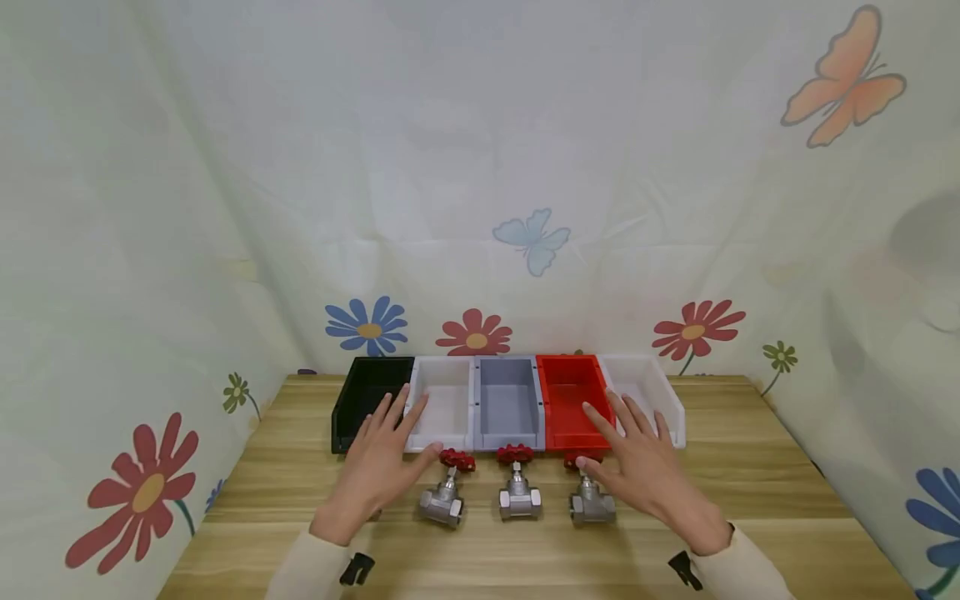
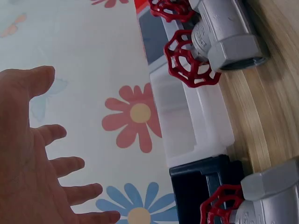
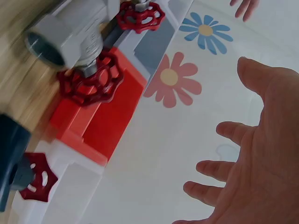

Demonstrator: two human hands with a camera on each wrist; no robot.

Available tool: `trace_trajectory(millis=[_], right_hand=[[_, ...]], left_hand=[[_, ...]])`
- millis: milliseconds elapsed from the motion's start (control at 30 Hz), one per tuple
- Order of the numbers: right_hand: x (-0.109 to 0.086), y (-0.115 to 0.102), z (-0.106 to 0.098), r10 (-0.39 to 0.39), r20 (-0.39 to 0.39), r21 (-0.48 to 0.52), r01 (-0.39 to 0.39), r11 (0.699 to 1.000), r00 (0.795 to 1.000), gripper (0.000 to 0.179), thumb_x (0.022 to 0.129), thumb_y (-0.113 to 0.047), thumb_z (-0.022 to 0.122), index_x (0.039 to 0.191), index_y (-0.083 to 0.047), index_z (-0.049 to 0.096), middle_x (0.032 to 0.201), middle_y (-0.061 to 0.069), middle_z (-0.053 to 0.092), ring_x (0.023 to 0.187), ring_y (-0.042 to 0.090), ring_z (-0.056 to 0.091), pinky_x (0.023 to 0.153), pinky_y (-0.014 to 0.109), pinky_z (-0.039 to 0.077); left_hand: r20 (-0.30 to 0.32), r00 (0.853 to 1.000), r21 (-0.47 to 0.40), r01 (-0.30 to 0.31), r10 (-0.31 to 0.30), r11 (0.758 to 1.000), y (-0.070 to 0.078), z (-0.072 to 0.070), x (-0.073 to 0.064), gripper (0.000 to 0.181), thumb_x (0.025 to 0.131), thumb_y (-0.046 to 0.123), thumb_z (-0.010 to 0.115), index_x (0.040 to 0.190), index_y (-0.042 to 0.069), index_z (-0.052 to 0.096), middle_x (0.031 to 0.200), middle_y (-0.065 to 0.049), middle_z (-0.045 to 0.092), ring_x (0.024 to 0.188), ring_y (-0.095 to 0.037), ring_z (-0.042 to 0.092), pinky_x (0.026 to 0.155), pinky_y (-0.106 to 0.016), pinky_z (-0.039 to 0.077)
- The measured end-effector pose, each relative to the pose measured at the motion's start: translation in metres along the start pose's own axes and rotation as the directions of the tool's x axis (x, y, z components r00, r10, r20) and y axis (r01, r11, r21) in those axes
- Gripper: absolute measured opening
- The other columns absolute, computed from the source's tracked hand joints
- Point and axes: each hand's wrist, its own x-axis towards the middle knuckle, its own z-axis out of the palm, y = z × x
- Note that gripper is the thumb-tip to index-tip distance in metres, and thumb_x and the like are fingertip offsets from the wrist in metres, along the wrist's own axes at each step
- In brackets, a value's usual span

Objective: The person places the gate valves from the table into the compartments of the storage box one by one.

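Both hands are held over the table with fingers spread and nothing in them. The left hand [image 1: 382, 458] overlaps the black bin and the white bin beside it in the head view. My right hand [image 1: 648, 462] is over the red bin's front and the right-hand white bin. Between the hands, metal valves with red handwheels stand in a row: a left valve [image 1: 442, 502], a middle valve [image 1: 519, 498] and a right valve [image 1: 592, 502]. The left wrist view shows another silver valve [image 2: 273, 193] by the black bin. A dark valve [image 3: 14, 163] with a red handwheel appears in the right wrist view.
Behind the valves, joined bins line the table [image 1: 517, 558]: a black bin [image 1: 347, 408], a white bin [image 1: 442, 408], a grey bin [image 1: 510, 408], a red bin [image 1: 573, 400] and another white bin [image 1: 672, 408]. A flower-printed curtain [image 1: 420, 167] hangs behind and at both sides.
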Motion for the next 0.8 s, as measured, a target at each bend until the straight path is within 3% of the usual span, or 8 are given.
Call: trace_trajectory(millis=[200, 600, 800], right_hand=[[-0.005, 0.009, -0.001, 0.012, 0.002, -0.011, -0.012, 1.0, 1.0, 0.08, 0.084, -0.057, 0.067, 0.152, -0.027, 0.039, 0.161, 0.016, 0.027, 0.145, 0.043, 0.022, 0.111, 0.073, 0.012], [-0.016, 0.022, 0.008, 0.019, -0.018, -0.046, -0.02, 0.999, 1.0, 0.079, 0.083, -0.062, 0.064, 0.15, -0.026, 0.042, 0.158, 0.017, 0.032, 0.142, 0.043, 0.028, 0.108, 0.076, 0.017], [-0.022, 0.027, 0.011, 0.034, -0.024, -0.037, -0.035, 0.999, 0.999, 0.08, 0.084, -0.066, 0.06, 0.15, -0.025, 0.042, 0.158, 0.017, 0.032, 0.142, 0.044, 0.028, 0.107, 0.077, 0.017]], left_hand=[[-0.008, 0.999, 0.007, 0.036, -0.036, 0.999, -0.011, 0.002, 0.0, 0.078, 0.092, 0.065, 0.05, 0.157, 0.03, 0.024, 0.166, -0.008, 0.018, 0.15, -0.039, 0.02, 0.112, -0.066, 0.026], [-0.058, 0.995, -0.023, 0.076, -0.077, 0.997, -0.039, 0.011, -0.002, 0.074, 0.095, 0.047, 0.058, 0.157, 0.021, 0.027, 0.162, -0.017, 0.025, 0.145, -0.046, 0.028, 0.109, -0.066, 0.032], [-0.039, 0.992, -0.028, 0.118, -0.119, 0.993, -0.051, 0.014, -0.001, 0.071, 0.097, 0.042, 0.056, 0.157, 0.018, 0.027, 0.161, -0.021, 0.025, 0.143, -0.049, 0.03, 0.107, -0.066, 0.034]])
